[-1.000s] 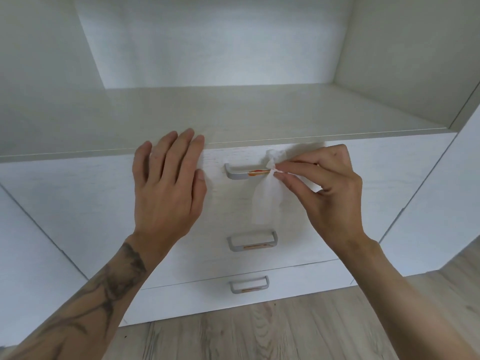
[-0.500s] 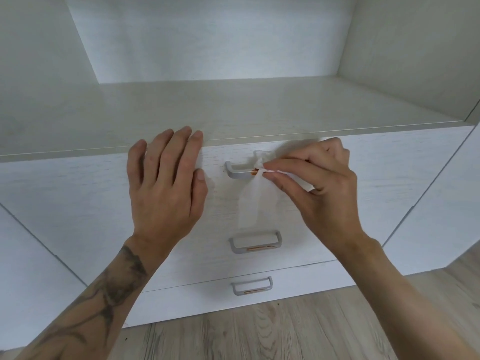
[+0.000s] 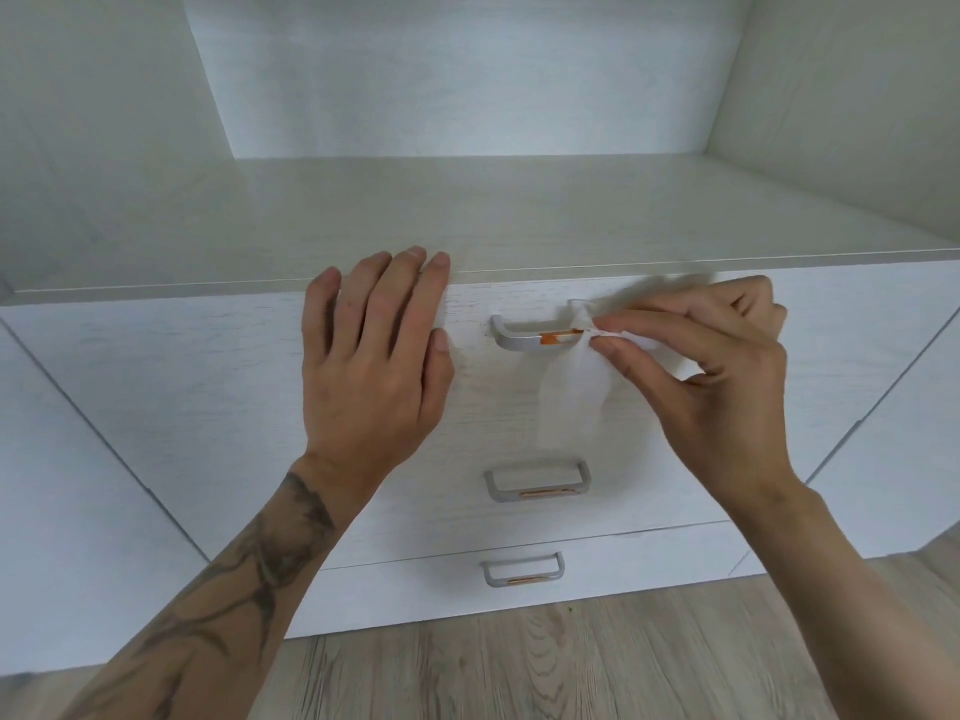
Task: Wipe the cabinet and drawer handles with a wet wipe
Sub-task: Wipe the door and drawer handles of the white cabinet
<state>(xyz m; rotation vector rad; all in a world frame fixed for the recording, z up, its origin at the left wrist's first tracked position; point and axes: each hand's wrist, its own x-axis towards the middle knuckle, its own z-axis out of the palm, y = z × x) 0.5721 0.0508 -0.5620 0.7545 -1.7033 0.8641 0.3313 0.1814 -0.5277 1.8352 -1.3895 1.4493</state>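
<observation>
The left hand (image 3: 371, 366) has not shifted over the last second. It lies flat with its fingers straight and close together on the top drawer (image 3: 208, 387), fingertips at the drawer's upper edge, holding nothing and apparently bracing the front.

Just right of its thumb is the top handle (image 3: 524, 337). More of its bar is bare than half a second ago, about as much as a second ago. The wipe (image 3: 571, 402) therefore slid toward the left hand and has come back toward the right end. This looks like back-and-forth rubbing along the bar, so the top handle is mid-clean and not finished.

The right hand (image 3: 717, 376) pinches the wipe against the bar between thumb and forefinger, its other fingers loosely curled behind. The loose tail of the wipe hangs below the pinch.

Below the hands, the middle handle (image 3: 537, 480) and bottom handle (image 3: 522, 569) have nothing on them. I judge they are still to be done.

The right end of the top handle is hidden behind the wipe and fingertips. I cannot tell whether the wipe wraps fully round the bar. A pale smear above the right hand may be more wipe, but it is too blurred to be sure. The orange mark on the bar could be a sticker or an inlay. The panels outside both hands show no handles and are cut off at the frame edges.
</observation>
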